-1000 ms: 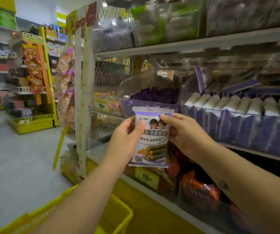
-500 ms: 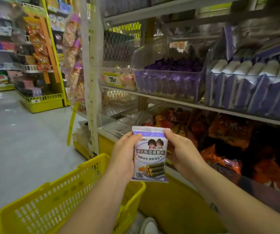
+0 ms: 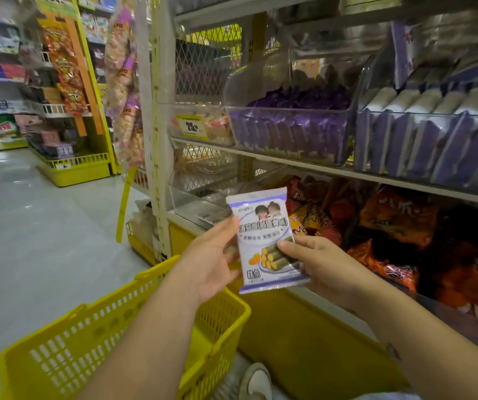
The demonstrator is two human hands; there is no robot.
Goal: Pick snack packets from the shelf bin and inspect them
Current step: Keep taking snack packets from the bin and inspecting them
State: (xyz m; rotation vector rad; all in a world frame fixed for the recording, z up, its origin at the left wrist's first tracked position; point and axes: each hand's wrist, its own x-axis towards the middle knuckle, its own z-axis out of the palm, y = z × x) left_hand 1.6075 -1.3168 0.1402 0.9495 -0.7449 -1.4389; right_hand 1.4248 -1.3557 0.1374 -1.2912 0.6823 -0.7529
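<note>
The person is holding one snack packet (image 3: pixel 266 241) up in front of them, well below the clear bin (image 3: pixel 287 131) of purple packets it matches. The packet is hanging in the air just in front of the orange bags (image 3: pixel 391 220) on the lower shelf, above the far corner of the yellow basket (image 3: pixel 87 342).

The left hand (image 3: pixel 209 261) is pinching the packet's left edge, thumb on the front. The right hand (image 3: pixel 318 264) is pinching the right side lower down, with its thumb lying over the picture of the little rolls.

To look it over well, I think the right thumb should be sliding off the picture so that nothing is hiding. The fingers should be staying on the edges and pressing softly, so the snacks inside are not getting crushed. Turning it over slowly would be showing the back too. The light is shining on the wrapper, so tipping it a little may be helping with the small words.

A second ago the packet was up in front of the purple bin. Half a second ago both hands were pinching near its top and it was standing straight. Now it is leaning a little to the left, and the right hand is sitting lower on it.
</note>
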